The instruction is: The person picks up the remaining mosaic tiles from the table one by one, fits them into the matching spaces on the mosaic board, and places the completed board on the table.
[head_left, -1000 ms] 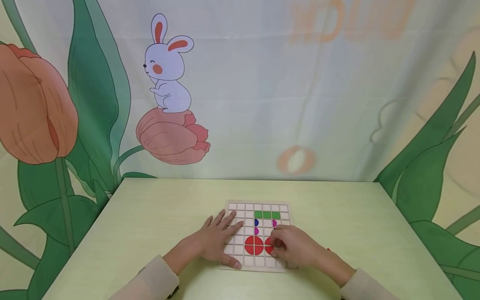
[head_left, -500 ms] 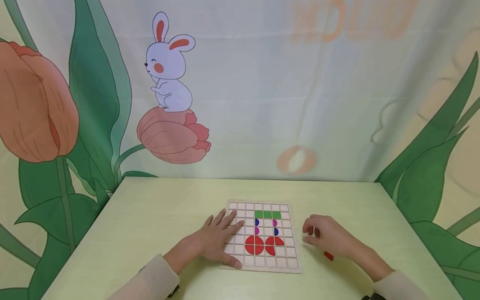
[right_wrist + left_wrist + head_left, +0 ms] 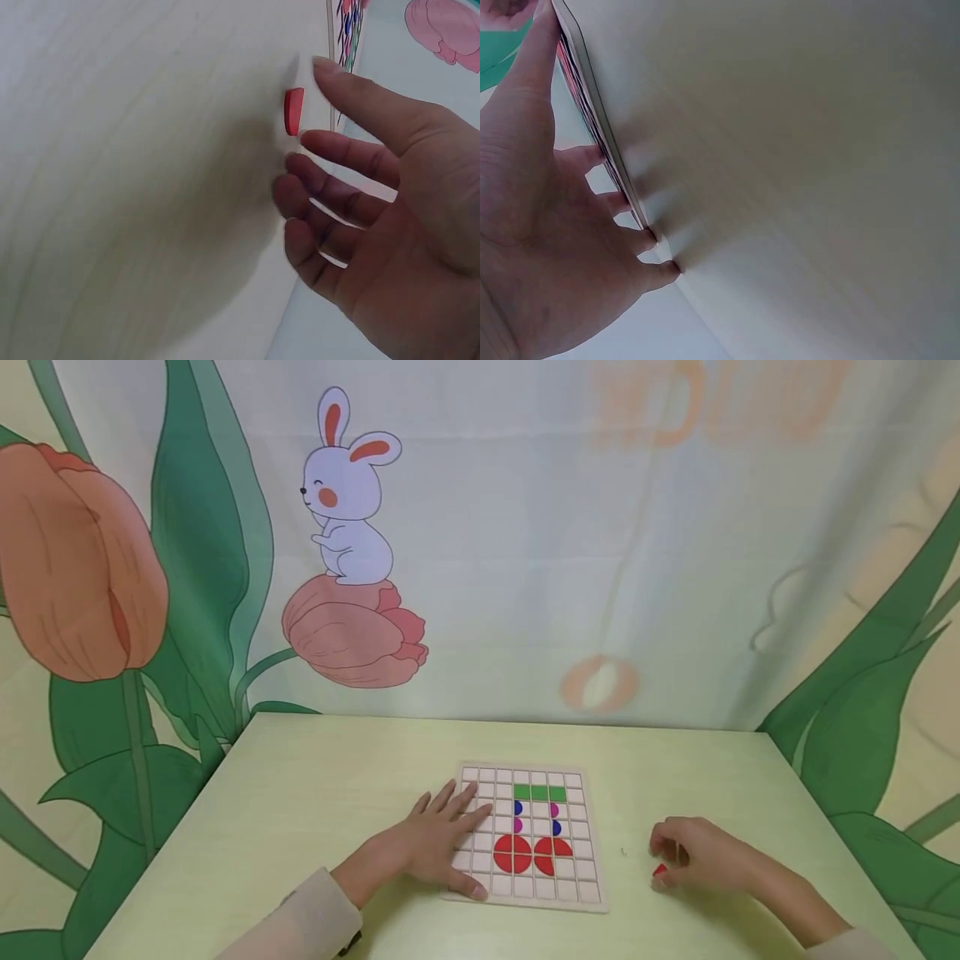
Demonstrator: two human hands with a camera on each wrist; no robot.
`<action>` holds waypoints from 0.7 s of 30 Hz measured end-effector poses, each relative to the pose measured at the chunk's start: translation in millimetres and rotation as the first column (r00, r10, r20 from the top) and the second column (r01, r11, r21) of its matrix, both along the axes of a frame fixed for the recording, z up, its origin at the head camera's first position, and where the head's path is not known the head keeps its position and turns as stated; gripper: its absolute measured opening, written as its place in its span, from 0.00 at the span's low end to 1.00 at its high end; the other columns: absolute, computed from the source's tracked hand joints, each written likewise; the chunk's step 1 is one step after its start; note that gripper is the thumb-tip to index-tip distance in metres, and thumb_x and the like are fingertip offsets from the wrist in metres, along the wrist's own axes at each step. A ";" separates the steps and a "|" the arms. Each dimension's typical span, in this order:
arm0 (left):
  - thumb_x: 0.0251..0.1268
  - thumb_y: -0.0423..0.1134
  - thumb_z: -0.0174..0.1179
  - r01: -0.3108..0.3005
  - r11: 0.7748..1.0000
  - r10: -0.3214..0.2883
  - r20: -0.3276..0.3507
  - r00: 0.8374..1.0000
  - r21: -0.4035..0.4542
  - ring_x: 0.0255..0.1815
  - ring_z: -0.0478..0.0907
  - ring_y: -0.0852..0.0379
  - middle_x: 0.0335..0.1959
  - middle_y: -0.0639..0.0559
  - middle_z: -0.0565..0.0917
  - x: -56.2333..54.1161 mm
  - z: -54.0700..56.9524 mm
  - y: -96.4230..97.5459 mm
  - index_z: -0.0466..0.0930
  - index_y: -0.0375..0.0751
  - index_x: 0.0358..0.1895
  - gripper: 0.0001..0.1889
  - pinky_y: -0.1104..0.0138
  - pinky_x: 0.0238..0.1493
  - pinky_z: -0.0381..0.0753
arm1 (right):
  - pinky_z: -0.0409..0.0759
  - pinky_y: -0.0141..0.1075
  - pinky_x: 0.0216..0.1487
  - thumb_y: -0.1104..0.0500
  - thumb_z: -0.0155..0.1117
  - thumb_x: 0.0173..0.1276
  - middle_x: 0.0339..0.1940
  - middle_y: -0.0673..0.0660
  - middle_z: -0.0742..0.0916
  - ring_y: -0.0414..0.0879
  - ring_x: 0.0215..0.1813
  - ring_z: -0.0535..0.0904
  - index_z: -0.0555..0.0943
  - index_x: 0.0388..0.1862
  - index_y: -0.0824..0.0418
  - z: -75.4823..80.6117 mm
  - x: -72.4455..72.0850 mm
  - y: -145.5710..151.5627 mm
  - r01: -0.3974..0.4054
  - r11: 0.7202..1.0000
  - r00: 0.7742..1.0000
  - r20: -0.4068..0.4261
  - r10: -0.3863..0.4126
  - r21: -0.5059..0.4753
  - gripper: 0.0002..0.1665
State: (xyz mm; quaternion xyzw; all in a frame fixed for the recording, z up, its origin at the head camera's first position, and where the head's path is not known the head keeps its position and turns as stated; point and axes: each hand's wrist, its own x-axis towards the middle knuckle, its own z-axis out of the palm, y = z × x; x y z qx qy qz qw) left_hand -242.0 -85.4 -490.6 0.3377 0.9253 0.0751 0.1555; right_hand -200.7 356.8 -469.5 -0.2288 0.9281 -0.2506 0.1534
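Note:
A pale wooden grid board (image 3: 577, 893) lies on the table. Set in its cells are green squares (image 3: 539, 793), blue (image 3: 557, 828) and magenta (image 3: 554, 810) half-round pieces, a full red circle of quarter pieces (image 3: 513, 854) and a second red circle (image 3: 545, 863) lacking its lower right quarter. My left hand (image 3: 431, 843) rests with fingers spread over the board's left edge, holding nothing. My right hand (image 3: 708, 856) is at the table right of the board. Between its parted thumb and index finger lies a loose red piece (image 3: 294, 111), not gripped.
The light yellow-green table (image 3: 337, 760) ends at the back against a printed curtain (image 3: 495, 543) with a rabbit and tulips. A tiny dark speck (image 3: 623, 852) shows on the table between the board and my right hand.
My right hand has left the board, where a red quarter and a blue piece came into view beneath it, and moved right to the loose red piece. My left hand stays put.

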 end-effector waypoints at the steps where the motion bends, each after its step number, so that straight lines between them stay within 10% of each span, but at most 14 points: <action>1: 0.52 0.86 0.59 0.000 1.000 0.000 -0.001 1.000 -0.001 0.88 0.33 0.34 0.89 0.44 0.37 0.1 0.2 0.2 0.45 0.56 0.89 0.66 0.34 0.81 0.41 | 0.73 0.32 0.34 0.51 0.84 0.61 0.30 0.47 0.79 0.39 0.34 0.73 0.80 0.40 0.55 0.0 1.7 1.1 -0.006 1.000 1.000 0.004 0.006 0.011 0.19; 21: 0.50 0.88 0.57 -0.005 1.000 0.005 -0.005 1.000 0.004 0.88 0.34 0.35 0.90 0.46 0.37 -0.5 -3.4 -0.2 0.45 0.57 0.89 0.66 0.34 0.81 0.42 | 0.77 0.31 0.35 0.65 0.74 0.71 0.29 0.46 0.82 0.36 0.34 0.75 0.79 0.36 0.55 -2.9 11.3 -4.5 0.028 0.996 0.999 0.023 -0.026 -0.089 0.11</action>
